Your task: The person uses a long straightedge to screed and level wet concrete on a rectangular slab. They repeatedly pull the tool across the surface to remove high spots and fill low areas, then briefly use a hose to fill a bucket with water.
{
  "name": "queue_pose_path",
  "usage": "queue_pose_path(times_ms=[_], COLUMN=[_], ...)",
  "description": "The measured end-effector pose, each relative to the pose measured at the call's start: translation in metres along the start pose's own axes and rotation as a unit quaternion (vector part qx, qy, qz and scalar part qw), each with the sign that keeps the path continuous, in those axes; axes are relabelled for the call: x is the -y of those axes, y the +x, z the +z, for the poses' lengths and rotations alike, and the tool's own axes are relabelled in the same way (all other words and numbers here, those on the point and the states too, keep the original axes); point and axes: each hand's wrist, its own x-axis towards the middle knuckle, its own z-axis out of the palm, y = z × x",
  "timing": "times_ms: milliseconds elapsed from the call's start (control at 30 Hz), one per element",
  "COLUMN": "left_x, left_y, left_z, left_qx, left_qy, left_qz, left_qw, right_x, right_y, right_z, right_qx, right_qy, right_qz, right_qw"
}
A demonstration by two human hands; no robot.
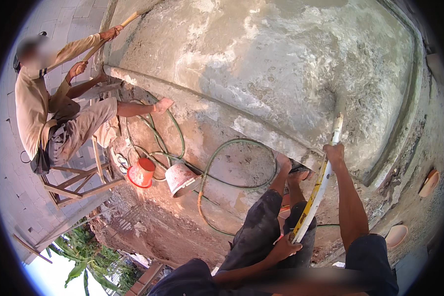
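Wet cement (281, 59) glistens in patches behind a rough, matt concrete ledge (222, 106). A pole (320, 185) wears scuffed white and yellow; a hose (244, 140) looks smooth and rubbery. Plastic buckets, one red (141, 170), one white and grime-smeared (179, 178), sit near a bare-wood stand (79, 193) and matt block paving (20, 207).

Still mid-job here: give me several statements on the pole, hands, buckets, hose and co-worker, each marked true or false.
1. The left hand and right hand both hold the white-and-yellow pole. True.
2. The left hand is higher in the picture than the right hand. False: the right hand is higher.
3. An orange-red bucket is beside a whitish bucket. True.
4. A green hose lies in loops on the ground. True.
5. The co-worker is empty-handed. False: the co-worker holds a wooden handle with both hands.
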Motion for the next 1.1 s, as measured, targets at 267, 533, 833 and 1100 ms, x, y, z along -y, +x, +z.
queue_pose_path(times_ms=[267,533,833,1100], left_x=[0.042,-0.342,-0.305,-0.219], left_y=[-0.045,0.141,0.286,0.286], left_z=[0.024,-0.063,-0.048,0.095], left_qx=[-0.067,-0.17,-0.444,-0.495], left_qy=[0.196,0.042,0.18,0.254], left_qz=[0.095,0.414,0.239,0.203], left_qw=[0.974,0.893,0.845,0.805], right_x=[0.053,0.063,-0.039,-0.151], right_y=[-0.104,-0.131,-0.072,-0.082], right_z=[-0.035,-0.011,-0.012,-0.145], right_qx=[0.022,0.313,0.327,0.388], right_qy=[0.095,0.22,0.2,0.172], right_qz=[0.011,-0.033,-0.031,0.002], right_qw=[0.995,0.923,0.923,0.906])
